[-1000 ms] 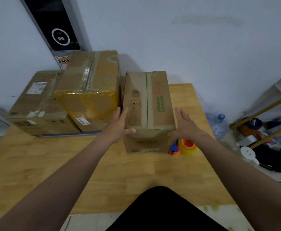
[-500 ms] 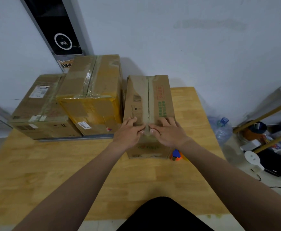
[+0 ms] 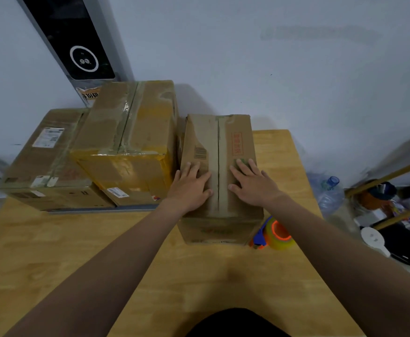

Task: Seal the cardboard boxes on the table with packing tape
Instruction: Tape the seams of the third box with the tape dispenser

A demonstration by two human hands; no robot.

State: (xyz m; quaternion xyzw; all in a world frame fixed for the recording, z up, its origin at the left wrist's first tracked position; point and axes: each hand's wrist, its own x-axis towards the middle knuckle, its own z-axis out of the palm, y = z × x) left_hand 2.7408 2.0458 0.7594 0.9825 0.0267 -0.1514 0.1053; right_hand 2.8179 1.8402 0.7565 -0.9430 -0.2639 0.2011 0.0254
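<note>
Centrally on light wooden table (image 3: 53,251): narrow brown cardboard box (image 3: 225,142), long axis and top seam running away toward pale wall (image 3: 296,81). Flat on its flaps, fingers straight: left hand (image 3: 190,184), right hand (image 3: 252,183). Partly hidden at near right corner: yellow tape roll with orange core (image 3: 280,235).

- We take this for a small packing or storage room.
- We see cardboard boxes (image 3: 126,137) bearing shipping labels and strips of tape, crowded together on a plain wooden table (image 3: 53,251).
- A roll of packing tape (image 3: 280,235) lies on the table just beside one box.
- Behind, we see a bare white wall (image 3: 296,81) and a dark panel (image 3: 77,40) with a round ring.
- At the right we see a cluttered rack (image 3: 391,172) and a water bottle (image 3: 329,193) down on the floor.
</note>
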